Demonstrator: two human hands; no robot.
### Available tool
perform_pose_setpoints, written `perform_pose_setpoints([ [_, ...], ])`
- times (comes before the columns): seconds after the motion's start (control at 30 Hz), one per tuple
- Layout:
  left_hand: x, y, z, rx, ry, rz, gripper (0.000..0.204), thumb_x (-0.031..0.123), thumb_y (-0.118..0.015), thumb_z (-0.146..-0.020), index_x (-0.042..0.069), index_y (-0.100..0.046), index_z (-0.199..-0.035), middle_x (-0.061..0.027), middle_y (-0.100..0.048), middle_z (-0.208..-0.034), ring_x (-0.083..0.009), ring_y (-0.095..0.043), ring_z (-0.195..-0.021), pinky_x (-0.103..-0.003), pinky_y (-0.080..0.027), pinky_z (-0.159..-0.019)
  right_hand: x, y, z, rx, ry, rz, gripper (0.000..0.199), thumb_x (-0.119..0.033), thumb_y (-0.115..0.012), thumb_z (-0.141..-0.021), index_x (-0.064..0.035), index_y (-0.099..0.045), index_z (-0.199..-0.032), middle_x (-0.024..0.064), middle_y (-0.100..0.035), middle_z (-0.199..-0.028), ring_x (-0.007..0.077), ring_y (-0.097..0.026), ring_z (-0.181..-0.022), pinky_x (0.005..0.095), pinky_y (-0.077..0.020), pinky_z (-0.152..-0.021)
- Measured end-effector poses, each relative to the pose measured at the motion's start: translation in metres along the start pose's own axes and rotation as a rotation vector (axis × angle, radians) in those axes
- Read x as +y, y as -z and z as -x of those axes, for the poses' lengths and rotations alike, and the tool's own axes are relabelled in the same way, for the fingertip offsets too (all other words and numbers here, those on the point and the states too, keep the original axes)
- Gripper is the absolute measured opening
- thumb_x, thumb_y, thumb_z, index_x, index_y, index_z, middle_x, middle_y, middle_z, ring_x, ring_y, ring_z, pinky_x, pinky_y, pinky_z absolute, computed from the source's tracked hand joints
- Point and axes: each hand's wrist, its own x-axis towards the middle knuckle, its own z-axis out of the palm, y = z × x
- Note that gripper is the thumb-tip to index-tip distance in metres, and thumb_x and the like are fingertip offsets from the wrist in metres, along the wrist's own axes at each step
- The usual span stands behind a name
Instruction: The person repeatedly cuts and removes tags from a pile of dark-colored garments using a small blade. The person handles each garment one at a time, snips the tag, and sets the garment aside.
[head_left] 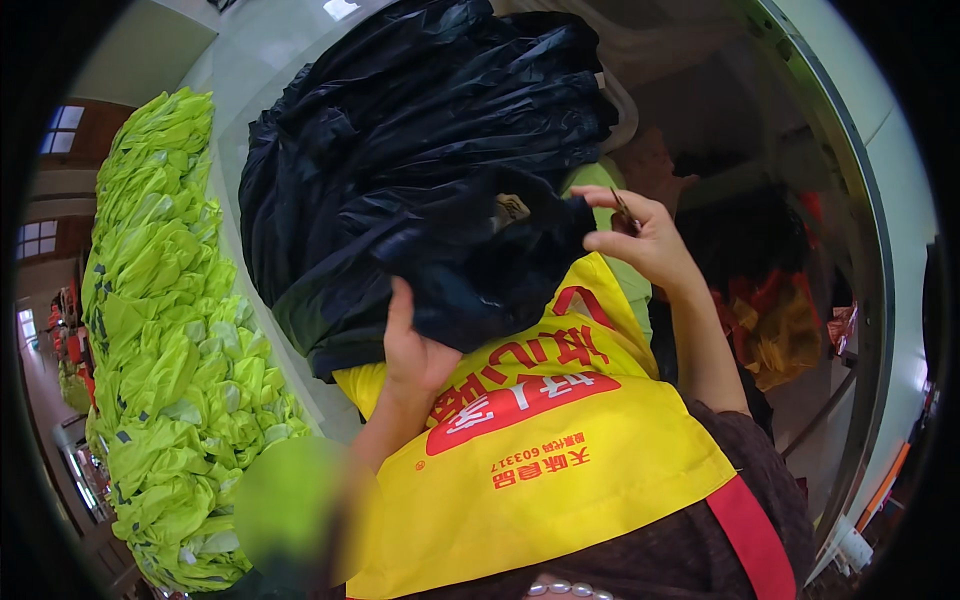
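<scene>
Where a yellow apron spreads, the left hand clasps a dark garment by the table's near edge; the right hand, holding snips, pinches it too. Behind rises a dark pile; lime clothes line the left edge.

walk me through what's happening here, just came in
Someone in a yellow apron is holding a dark cloth in both hands. The left hand grips its near edge, thumb on top; the right hand pinches its right end and also holds a small metal tool, possibly snips. A large dark heap lies just beyond, and a long yellow-green pile stretches along the left.
</scene>
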Motion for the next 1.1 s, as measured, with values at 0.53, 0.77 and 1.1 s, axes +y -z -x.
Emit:
perform_pose_setpoints([
  [0.53,0.044,-0.098,-0.013,-0.397,-0.428,-1.648,0.061,0.005,-0.074,-0.069,0.0,-0.048,-0.124,-0.0098,-0.06,-0.106,-0.0188,-0.058,-0.099,-0.026,-0.043,-0.089,-0.042,-0.021,-0.021,-0.03,0.372,0.349,0.027,-0.022,-0.075,-0.076,-0.0028,-0.056,-0.079,0.0015,-0.05,-0.062,0.009,-0.046,-0.055,0.022,-0.0376,-0.05],
  [0.77,-0.009,-0.025,-0.003,-0.125,0.002,-1.11,0.045,0.011,-0.078,-0.069,0.0,-0.058,-0.107,-0.0055,-0.062,-0.097,-0.0106,-0.059,-0.086,-0.021,-0.048,-0.078,0.007,0.011,-0.073,-0.007,0.343,0.493,0.029,-0.027,-0.075,-0.075,-0.0061,-0.055,-0.075,-0.0017,-0.045,-0.064,0.0081,-0.041,-0.059,0.0223,-0.0353,-0.053],
  [1.1,0.019,-0.039,-0.019,-0.261,0.191,-1.041,0.044,0.014,-0.071,-0.079,-0.005,-0.055,-0.115,-0.0103,-0.062,-0.103,-0.0156,-0.061,-0.091,-0.028,-0.048,-0.083,-0.001,-0.017,-0.081,-0.17,0.237,0.383,0.034,-0.035,-0.073,-0.077,-0.0079,-0.053,-0.069,0.0025,-0.048,-0.06,0.0111,-0.045,-0.055,0.0224,-0.0357,-0.05],
])
